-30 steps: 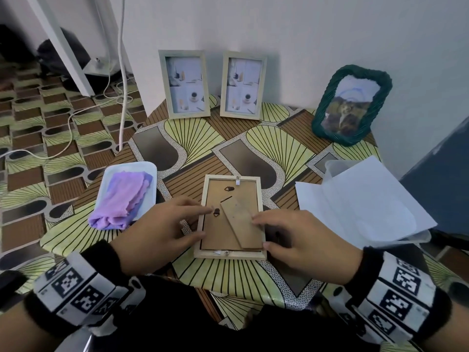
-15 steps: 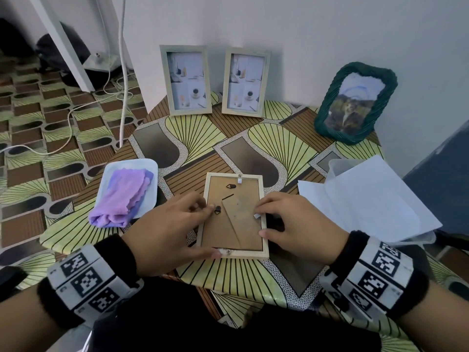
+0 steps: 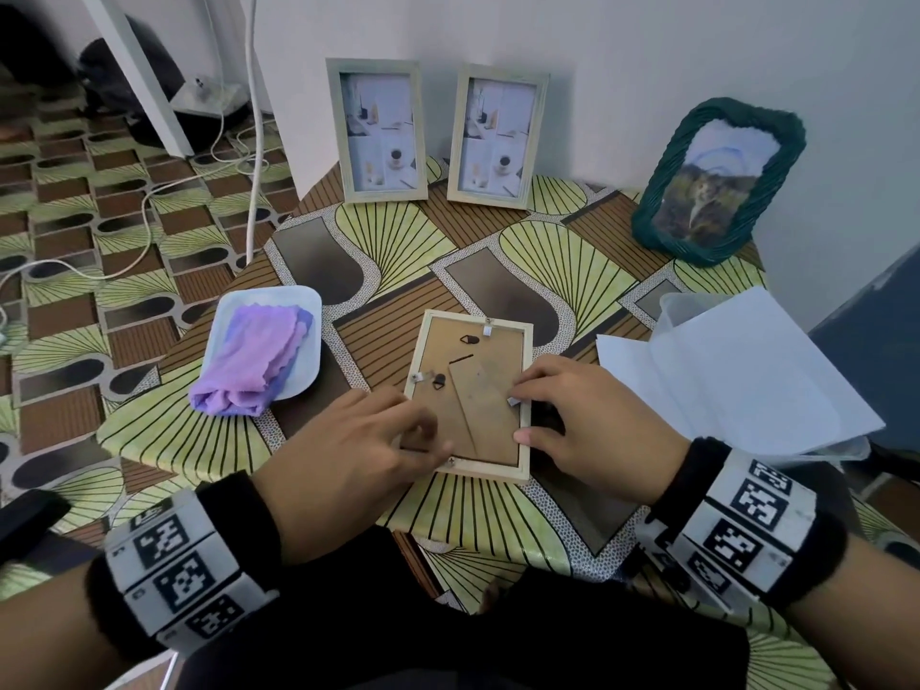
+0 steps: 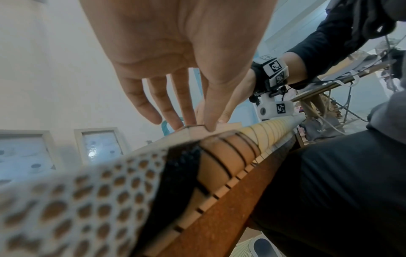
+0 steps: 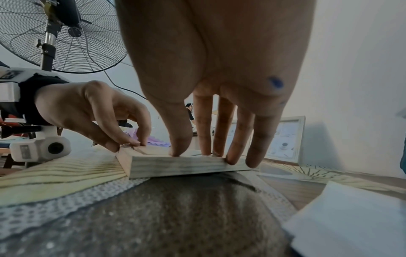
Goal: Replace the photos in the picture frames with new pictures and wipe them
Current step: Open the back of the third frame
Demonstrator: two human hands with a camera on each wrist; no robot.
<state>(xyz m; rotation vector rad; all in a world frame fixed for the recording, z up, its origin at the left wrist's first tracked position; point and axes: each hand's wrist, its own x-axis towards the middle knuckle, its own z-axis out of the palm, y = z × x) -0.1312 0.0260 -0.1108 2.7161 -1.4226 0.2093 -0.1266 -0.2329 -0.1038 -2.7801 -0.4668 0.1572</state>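
Note:
A light wooden picture frame (image 3: 525,390) lies face down in the middle of the table, its brown backing board and folded stand facing up. My left hand (image 3: 438,448) is at the frame's near left corner. Its thumb and forefinger pinch a small metal tab (image 3: 452,460) on the near rail, which also shows in the right wrist view (image 5: 126,145). My right hand (image 3: 520,415) rests on the right rail (image 5: 186,165) with fairly straight fingers pressing down beside another metal tab (image 3: 513,401). A purple cloth (image 3: 254,363) lies on a white tray (image 3: 308,311) to the left.
Two pale frames (image 3: 381,134) (image 3: 495,136) and a green woven frame (image 3: 717,181) stand against the wall. White paper sheets (image 3: 737,371) lie over a clear container (image 3: 672,306) at the right. The table's near edge runs just below my hands. Cables cross the floor at left.
My left hand has slid from the tab on the left rail down to the tab at the near corner. My right hand left the stand and settled on the right rail.

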